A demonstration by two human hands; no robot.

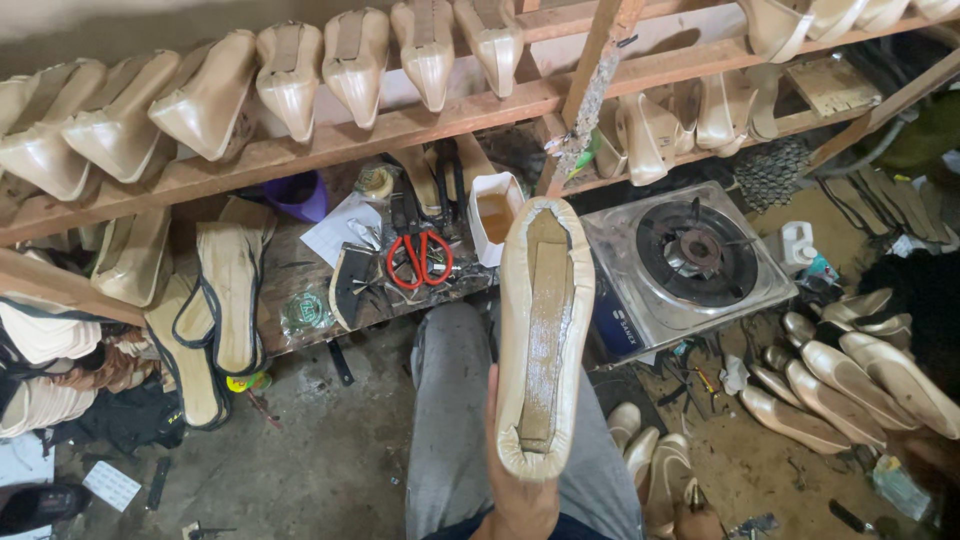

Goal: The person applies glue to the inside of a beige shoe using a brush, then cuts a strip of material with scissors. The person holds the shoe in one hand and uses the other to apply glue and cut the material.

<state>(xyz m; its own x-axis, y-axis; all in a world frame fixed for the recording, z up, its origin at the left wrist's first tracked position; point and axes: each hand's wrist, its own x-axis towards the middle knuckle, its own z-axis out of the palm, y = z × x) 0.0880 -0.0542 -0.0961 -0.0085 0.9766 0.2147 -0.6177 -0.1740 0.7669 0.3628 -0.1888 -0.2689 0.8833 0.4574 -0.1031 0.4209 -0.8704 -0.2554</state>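
Note:
My left hand [516,497] grips the heel end of a beige shoe [545,330] at the bottom centre of the head view. The shoe is held sole side up with its toe pointing away from me. Its upper is folded over a brown insole strip that shines as if wet with glue. My thumb lies along the shoe's left edge and my fingers are hidden behind it. My right hand is out of view. My knee in grey trousers [452,400] is just below the shoe.
Red-handled scissors [420,258], small tools and a white tub of amber liquid [495,215] lie on a low bench. A single-burner gas stove [690,260] stands to the right. Wooden racks [400,125] hold several beige shoes; more shoes [850,375] and black-edged soles [225,290] lie around.

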